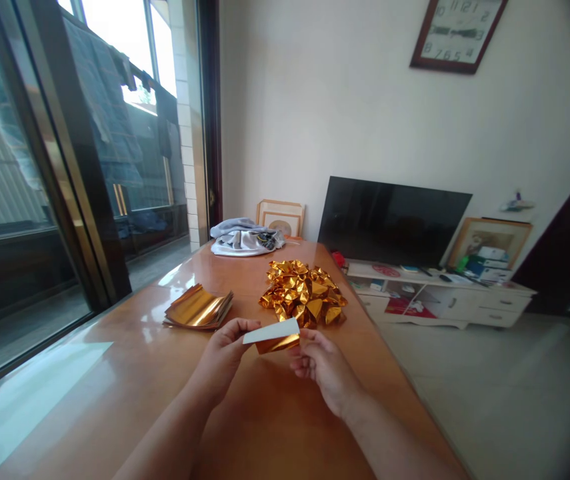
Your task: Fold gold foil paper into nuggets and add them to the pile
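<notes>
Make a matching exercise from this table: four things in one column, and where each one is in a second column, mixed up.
Things:
1. Paper slip
2. Gold stack
3. Gold heap
4. Cloth bundle

Places:
A. Far end of the table
B. Pinched between left hand and right hand
C. Left of the gold heap
D. Mid-table, just beyond the hands

Pairs: 1-B, 2-C, 3-D, 4-A
</notes>
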`<state>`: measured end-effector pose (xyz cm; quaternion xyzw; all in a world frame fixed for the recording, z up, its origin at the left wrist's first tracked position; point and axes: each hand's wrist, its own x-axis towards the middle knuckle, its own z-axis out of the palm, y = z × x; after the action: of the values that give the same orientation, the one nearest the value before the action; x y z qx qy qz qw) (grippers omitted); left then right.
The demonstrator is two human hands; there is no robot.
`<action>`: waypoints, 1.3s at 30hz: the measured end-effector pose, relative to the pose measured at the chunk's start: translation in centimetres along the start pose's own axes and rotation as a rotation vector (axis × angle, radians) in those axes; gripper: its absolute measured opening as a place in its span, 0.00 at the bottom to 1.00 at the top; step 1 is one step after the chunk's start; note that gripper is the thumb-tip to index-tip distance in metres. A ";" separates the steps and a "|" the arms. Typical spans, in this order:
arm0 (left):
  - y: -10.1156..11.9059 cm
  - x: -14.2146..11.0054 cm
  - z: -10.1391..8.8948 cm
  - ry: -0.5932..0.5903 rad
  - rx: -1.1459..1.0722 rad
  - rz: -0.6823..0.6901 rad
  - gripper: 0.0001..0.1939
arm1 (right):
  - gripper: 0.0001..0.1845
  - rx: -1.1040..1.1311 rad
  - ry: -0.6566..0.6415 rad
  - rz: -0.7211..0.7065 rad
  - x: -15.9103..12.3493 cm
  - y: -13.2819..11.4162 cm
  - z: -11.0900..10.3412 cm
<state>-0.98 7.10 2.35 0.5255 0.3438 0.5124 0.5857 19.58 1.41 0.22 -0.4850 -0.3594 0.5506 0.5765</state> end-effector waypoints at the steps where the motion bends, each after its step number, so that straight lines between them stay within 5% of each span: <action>1: 0.2 -0.1 0.2 -0.010 0.010 0.012 0.12 | 0.22 0.072 0.006 0.003 0.1 -0.1 0.0; 7: 0.5 -0.9 0.8 -0.220 0.121 0.118 0.07 | 0.29 0.241 0.041 0.068 0.9 -0.4 -0.6; 15: -1.0 -2.3 0.8 -0.502 0.603 0.195 0.06 | 0.15 -0.135 0.034 -0.027 1.1 0.8 -1.3; 23: 0.6 -3.8 1.2 -0.689 0.883 0.103 0.15 | 0.17 -0.285 0.005 0.009 0.9 0.5 -1.4; 30: 0.7 -3.8 1.2 -0.715 0.887 0.095 0.14 | 0.15 -0.637 0.153 -0.269 2.1 1.3 -2.6; 39: 0.1 -2.8 0.0 -0.575 0.963 0.201 0.11 | 0.14 -1.032 -0.122 -0.428 1.2 0.3 -2.7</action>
<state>-1.68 4.39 2.09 0.8817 0.3138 0.1873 0.2985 22.18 2.10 -0.91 -0.5879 -0.7053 0.2012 0.3413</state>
